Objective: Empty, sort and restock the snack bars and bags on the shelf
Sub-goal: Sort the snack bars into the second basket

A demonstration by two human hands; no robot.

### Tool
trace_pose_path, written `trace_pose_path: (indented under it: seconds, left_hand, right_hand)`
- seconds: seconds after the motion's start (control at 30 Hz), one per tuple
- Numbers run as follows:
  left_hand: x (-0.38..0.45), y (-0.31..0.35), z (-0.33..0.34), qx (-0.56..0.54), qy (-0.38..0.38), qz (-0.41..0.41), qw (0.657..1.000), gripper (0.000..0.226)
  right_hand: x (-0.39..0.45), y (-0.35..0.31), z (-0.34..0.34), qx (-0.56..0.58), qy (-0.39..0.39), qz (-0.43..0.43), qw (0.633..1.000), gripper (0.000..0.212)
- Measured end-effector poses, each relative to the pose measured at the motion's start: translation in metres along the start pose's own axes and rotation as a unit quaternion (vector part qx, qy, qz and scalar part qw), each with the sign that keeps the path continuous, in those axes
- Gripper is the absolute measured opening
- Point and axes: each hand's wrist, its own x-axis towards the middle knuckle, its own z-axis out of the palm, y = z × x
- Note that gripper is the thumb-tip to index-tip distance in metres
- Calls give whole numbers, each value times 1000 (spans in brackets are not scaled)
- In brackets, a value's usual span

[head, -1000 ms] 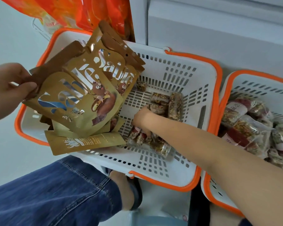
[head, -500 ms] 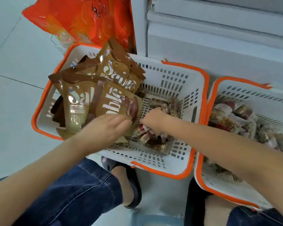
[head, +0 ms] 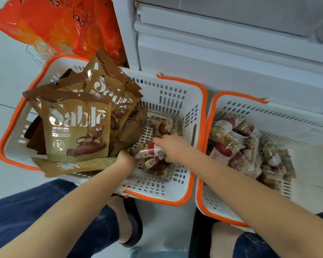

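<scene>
Down in the left basket [head: 198, 112], the right hand [head: 172, 146] has fingers curled round a snack bar [head: 150, 152] from the loose pile. Left hand [head: 126, 161] reaches in beside it (fingers hidden, can't tell). Sable bags [head: 76, 127] lean alongside; the right basket [head: 306, 120] holds more bars.

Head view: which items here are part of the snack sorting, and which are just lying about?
Part of the job:
- left basket
- gold Sable bags
- snack bars in it
- right basket of bars
- right hand gripping a bar
- left hand at the bars

Lying about:
- orange packets
- white cabinet
</scene>
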Motion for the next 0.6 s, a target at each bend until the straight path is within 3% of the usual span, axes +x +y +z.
trace_pose_path:
  seconds: [0.2, 0.33, 0.4, 0.53, 0.6]
  left_hand:
    - [3, -2, 3, -32, -27, -33, 999, 53]
    - [-8, 0, 0, -107, -15, -29, 994, 51]
    - [-12, -2, 5, -199, -8, -30, 979, 47]
    - [-26, -8, 8, -151, 206, 23, 967, 76]
    - [-55, -13, -4, -133, 268, 39, 953, 47]
  right_hand:
    - [16, -15, 22, 31, -68, 53, 996, 56]
    - [20, -12, 25, 95, -38, 80, 992, 47]
    - [18, -8, 27, 159, 8, 96, 983, 38]
    - [1, -3, 9, 290, 53, 131, 947, 28]
    - [-11, -3, -8, 322, 67, 138, 934, 30]
